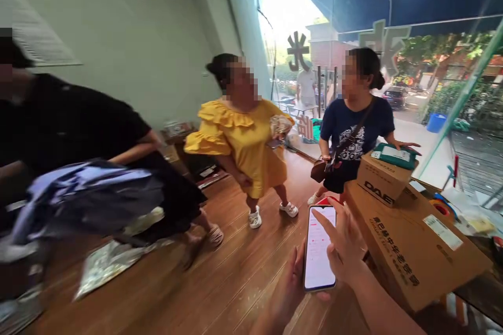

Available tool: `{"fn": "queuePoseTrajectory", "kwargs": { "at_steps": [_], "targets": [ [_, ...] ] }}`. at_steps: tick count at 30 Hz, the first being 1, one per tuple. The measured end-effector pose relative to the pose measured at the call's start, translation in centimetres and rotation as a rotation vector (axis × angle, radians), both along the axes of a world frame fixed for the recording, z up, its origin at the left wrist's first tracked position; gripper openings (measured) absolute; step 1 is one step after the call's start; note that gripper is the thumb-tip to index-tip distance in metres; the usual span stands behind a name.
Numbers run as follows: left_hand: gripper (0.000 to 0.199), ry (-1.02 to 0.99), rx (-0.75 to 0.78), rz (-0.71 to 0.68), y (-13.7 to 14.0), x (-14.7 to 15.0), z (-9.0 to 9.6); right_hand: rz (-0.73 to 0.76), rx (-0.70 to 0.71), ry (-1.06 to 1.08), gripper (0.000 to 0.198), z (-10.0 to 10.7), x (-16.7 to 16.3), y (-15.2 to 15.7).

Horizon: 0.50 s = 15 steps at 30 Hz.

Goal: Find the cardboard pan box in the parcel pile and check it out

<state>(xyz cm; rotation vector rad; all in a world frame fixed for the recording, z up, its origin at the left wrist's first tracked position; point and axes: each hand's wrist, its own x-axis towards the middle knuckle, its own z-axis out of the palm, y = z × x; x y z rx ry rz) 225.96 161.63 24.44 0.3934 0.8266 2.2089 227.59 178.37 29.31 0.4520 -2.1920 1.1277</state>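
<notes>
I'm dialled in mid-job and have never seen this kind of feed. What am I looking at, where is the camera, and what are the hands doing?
There is no machine here. One camera sits on a person's head, looking forward and down, so the two hands at the bottom are the wearer's. The left hand holds a phone upright with its screen lit; the right hand points a finger at the screen. To the right, a large cardboard box carries a smaller box, where a person in a navy shirt rests a hand. A person in a yellow dress stands on the wooden floor.
</notes>
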Motion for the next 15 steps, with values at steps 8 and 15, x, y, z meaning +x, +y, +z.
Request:
{"fn": "queuePoseTrajectory", "kwargs": {
  "at_steps": [8,15],
  "targets": [
    [0.045,0.062,0.126,0.086,-16.6,-3.8,-0.6,0.199,-0.524,-0.186,0.093,-3.2,-6.3,-17.4],
    [0.039,0.312,-0.197,0.450,-31.9,-6.9,-4.6,0.597,-1.146,-0.922,0.097,-3.8,-9.2,-33.4]
  ]
}}
